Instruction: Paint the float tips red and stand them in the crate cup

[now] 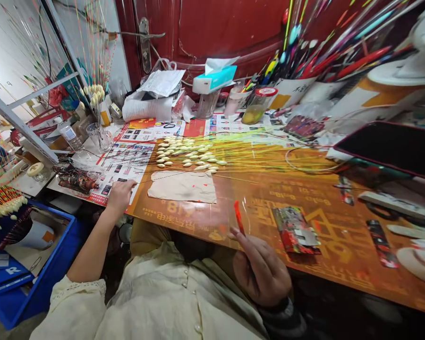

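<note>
My left hand [119, 198] is at the table's front left edge, fingers pinched at the thin dark stem of a fishing float. The stem runs right toward a pile of cream-bodied fishing floats [187, 153], their bright yellow antennas spreading right. My right hand [260, 267] is closed over the front edge, with a slim red strip-like tool [238, 215] standing up between its fingers. Its lower part is hidden in the hand. Between the hands and the pile lies a pale cloth [182, 186] with small red specks.
A small patterned box [296, 231] lies right of my right hand. Farther right are scissors [393, 212] and a dark tablet-like screen [389, 144]. A lidded jar [258, 106] and tissue box [215, 79] stand behind. A blue crate [62, 222] is at lower left.
</note>
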Tool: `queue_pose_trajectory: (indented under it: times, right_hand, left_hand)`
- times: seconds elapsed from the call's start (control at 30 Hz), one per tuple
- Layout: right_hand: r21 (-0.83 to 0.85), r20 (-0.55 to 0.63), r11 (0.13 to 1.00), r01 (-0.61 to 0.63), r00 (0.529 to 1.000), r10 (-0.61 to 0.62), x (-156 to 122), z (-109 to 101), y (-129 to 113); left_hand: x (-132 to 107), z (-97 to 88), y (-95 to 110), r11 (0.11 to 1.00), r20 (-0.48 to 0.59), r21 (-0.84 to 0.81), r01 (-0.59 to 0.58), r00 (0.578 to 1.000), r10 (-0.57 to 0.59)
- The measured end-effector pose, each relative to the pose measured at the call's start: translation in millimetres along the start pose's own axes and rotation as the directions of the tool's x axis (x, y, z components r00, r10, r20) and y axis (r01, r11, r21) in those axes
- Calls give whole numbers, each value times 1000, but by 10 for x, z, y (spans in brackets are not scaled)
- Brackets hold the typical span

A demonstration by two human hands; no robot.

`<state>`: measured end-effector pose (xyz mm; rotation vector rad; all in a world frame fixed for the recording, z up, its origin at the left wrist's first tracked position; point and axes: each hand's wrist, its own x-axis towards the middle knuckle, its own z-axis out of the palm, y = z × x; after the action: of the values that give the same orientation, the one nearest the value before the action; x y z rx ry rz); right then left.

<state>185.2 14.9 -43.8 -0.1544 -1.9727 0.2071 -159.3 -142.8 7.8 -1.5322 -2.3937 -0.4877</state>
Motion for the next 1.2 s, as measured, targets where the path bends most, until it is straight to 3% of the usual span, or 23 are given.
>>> queue_pose_trajectory:
  times: [0.2,0.43,0.6,0.8,1.07,1.2]
  right_hand:
    - [-82,38,996,-41,998,44,107,84,15]
    - [-266,3,953,-148,988,154,74,137,97]
    - [-372,-4,914,-160,985,171,-9,137,117]
    - [-392,40,920,-20,998,39,3,190,58]
    - [-391,63,920,-27,996,56,-9,227,82]
    - [-390,64,920,-41,995,72,-37,227,101]
  left_hand:
    - [-398,-76,-135,989,-78,-98,-107,992,100]
    - [-491,-131,-189,968,-83,-197,-158,986,144]
    - [-480,-69,-257,977,-108,-59,-206,974,199]
    - [-411,0,-283,910,-146,108,-400,899,412]
    - [-382,72,-369,945,-197,74,-318,924,326]
    - [-392,96,-396,941,-226,75,-329,914,338]
